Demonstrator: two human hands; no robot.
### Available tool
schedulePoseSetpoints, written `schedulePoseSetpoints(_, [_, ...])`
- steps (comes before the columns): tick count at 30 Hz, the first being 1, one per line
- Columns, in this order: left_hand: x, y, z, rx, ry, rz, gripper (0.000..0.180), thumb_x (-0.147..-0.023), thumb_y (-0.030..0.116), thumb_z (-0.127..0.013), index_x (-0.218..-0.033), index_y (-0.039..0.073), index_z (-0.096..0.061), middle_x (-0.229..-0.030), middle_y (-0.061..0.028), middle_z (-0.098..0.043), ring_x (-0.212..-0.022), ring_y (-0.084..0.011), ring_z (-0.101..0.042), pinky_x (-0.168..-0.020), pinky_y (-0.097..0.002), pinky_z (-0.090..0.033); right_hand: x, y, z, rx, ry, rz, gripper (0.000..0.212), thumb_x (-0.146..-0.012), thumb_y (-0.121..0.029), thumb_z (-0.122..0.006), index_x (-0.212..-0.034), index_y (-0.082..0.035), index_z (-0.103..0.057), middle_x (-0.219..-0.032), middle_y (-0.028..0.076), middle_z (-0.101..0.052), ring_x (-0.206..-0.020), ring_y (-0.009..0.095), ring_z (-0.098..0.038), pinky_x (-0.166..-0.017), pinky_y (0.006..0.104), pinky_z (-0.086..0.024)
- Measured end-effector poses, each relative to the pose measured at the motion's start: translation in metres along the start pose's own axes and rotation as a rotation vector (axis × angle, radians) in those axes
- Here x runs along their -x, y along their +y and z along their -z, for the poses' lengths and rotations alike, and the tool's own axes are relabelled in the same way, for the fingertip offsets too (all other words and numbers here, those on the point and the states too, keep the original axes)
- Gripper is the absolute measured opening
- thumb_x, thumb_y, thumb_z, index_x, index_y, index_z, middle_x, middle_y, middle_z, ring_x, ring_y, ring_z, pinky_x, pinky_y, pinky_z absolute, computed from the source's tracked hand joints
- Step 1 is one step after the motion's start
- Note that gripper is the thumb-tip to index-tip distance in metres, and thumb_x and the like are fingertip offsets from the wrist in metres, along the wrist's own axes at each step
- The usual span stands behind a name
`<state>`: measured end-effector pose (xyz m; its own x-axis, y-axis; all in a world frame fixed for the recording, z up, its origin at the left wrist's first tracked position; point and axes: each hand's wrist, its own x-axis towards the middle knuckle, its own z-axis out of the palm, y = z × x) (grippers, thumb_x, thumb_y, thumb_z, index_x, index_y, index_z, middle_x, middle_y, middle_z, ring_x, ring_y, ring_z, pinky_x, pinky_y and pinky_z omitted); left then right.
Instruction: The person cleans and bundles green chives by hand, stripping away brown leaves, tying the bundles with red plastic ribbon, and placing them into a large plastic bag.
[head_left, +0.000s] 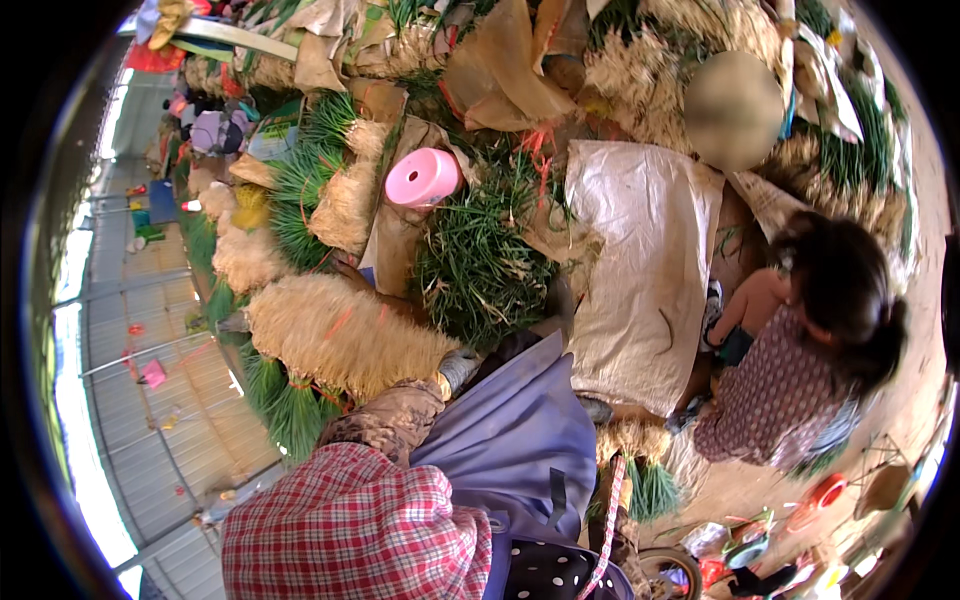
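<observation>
My left hand (459,369), in a grey glove with a yellowish cuff, is at the edge of a large bundle of pale fibrous roots (345,335), beside my purple apron (510,430). Its fingers look curled in; what they hold, if anything, is hidden. Just beyond lies a heap of loose, long, thin green leaves (485,255). My right hand (626,492) is only partly visible at a smaller bundle with pale roots and green leaves (655,490), behind a pink-and-white cord (608,520). Its fingers cannot be made out.
A pink plastic stool (424,178) stands beyond the heap. Right of it lies a whitish woven sheet (640,270). A person (780,390) in a patterned top crouches at the right. Several rooted bundles (300,190) line the left, and brown sacking (500,75) lies at the back.
</observation>
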<state>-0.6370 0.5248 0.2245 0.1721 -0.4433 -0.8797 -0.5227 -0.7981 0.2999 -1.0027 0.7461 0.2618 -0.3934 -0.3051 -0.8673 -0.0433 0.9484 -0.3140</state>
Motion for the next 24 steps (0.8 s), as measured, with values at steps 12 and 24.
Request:
schedulePoseSetpoints(12, [-0.032, -0.002, 0.064, 0.76, 0.033, 0.002, 0.013, -0.074, 0.01, -0.063, -0.085, 0.005, -0.061, -0.068, 0.0021, -0.054, -0.064, -0.0101, -0.051, -0.057, -0.0214, -0.041, -0.088, -0.179, -0.011, 0.479, 0.126, 0.51, 0.034, -0.076, -0.005, -0.055, -0.109, 0.002, -0.053, -0.107, 0.017, -0.057, -0.101, 0.025, -0.054, -0.088, 0.0302, -0.041])
schedulePoseSetpoints(24, [-0.065, -0.031, 0.087, 0.302, 0.092, -0.12, 0.027, -0.073, 0.029, -0.062, -0.083, 0.005, -0.063, -0.073, -0.0063, -0.059, -0.068, -0.0162, -0.053, -0.064, -0.0299, -0.043, -0.159, -0.258, 0.015, 0.533, 0.012, 0.434, 0.038, -0.072, -0.009, -0.053, -0.108, 0.004, -0.053, -0.106, 0.021, -0.056, -0.1, 0.03, -0.054, -0.087, 0.033, -0.041])
